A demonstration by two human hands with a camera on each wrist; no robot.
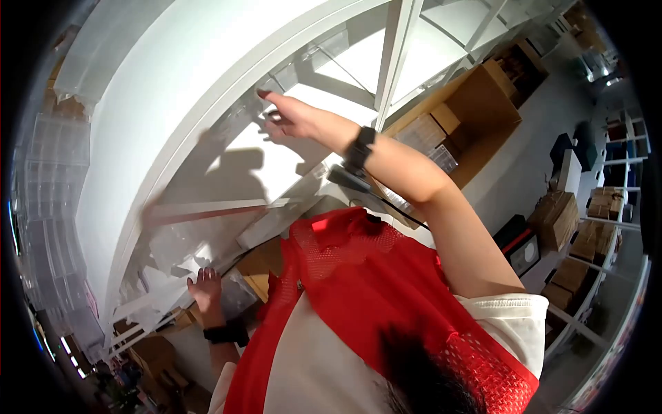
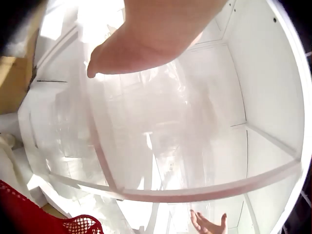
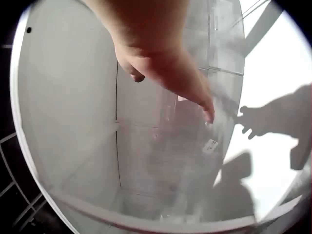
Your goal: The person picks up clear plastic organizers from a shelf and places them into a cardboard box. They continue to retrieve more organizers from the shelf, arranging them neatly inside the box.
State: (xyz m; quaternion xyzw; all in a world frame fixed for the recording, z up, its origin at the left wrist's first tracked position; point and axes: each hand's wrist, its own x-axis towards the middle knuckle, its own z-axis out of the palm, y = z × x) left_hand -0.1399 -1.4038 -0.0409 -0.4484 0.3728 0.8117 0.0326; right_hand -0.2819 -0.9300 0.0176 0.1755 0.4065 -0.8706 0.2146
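My right hand (image 1: 291,119) reaches into a compartment of a white shelf unit (image 1: 172,90), its fingers extended and loosely spread. In the right wrist view, that hand's fingertips overlap clear plastic boxes (image 3: 170,156), one with a small white label (image 3: 210,146). Lower down, my left hand (image 1: 207,290) has its fingers spread at another compartment. Clear plastic boxes (image 2: 141,107) fill the compartment below the left hand in the left wrist view. Between the hands runs a white shelf divider (image 2: 209,195). Neither hand shows anything held.
An open cardboard box (image 1: 489,96) with boxes inside stands beside the shelf unit on the right. Clear plastic bins (image 1: 55,207) are stacked at the far left. Wrapped brown packages (image 1: 555,221) and a rack (image 1: 627,224) line the right side.
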